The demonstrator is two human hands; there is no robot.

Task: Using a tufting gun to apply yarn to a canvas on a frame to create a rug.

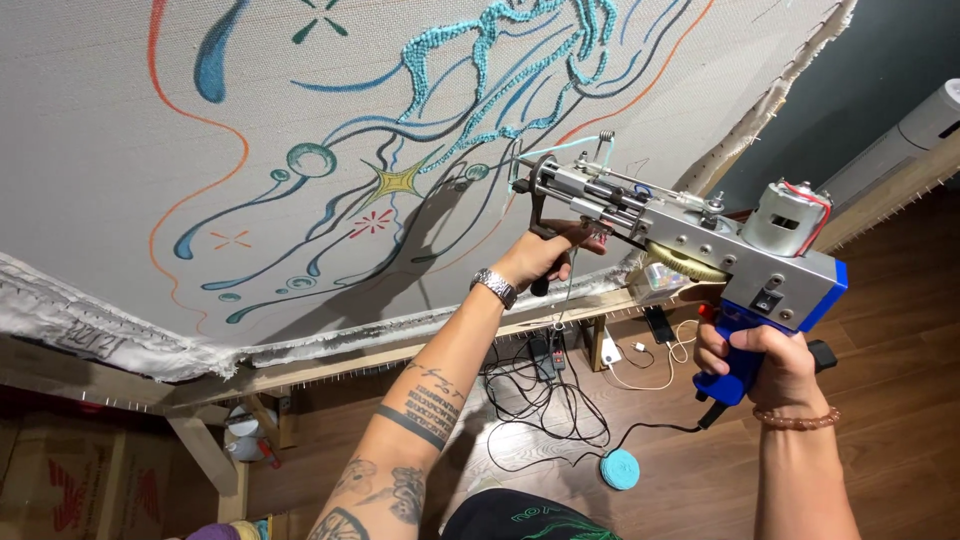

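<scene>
Between my two hands sits the tufting gun [690, 235], its needle end touching the stretched cloth [120, 150] just beyond my left hand [540, 258]. My left hand is curled shut round the front grip; my right hand [762, 358] is wrapped round the blue rear handle, fingers pressed together. I judge the work early to midway: teal pile [480, 50] fills only part of the outlines above my left hand, while most drawn lines, including the yellow star [395, 182] to the left of that hand, are bare marker. Room to move: open cloth runs up and left of my left hand. Limits: the wooden frame rail [330, 365] with its tack strip lies close below both hands, and the cloth's right edge stands just past the gun. Cables [540, 400] and a teal yarn ball [620, 468] lie on the floor beneath my right forearm.
</scene>
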